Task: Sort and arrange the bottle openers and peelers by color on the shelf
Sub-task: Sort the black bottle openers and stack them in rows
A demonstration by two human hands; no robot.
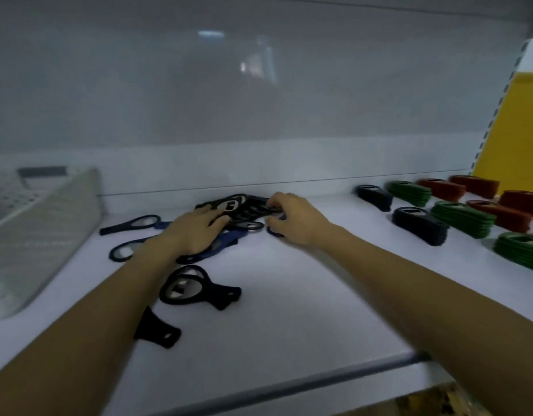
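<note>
Shelf (289, 280) before me white. Black openers (196, 288), dark blue openers (229, 238) loose. Navy stack (418, 225), green stack (463, 219), red stack (499, 214). Basket (49, 223) pale grey, perforated.

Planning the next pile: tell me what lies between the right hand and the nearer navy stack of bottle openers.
Head view: only bare white shelf separates the right hand from the nearer navy stack of bottle openers.

basket (49, 229): on the shelf (304, 295), at its far left.
pile of openers (241, 207): mid-shelf, near the back wall, right of the basket.
single opener (193, 286): before the pile, nearer the front rail (319, 379).
stacks (463, 219): in rows at the far right, well apart from the pile.
left hand (196, 231): on the pile's left part.
right hand (295, 217): at the pile's right edge, fingers curled on it.
</note>
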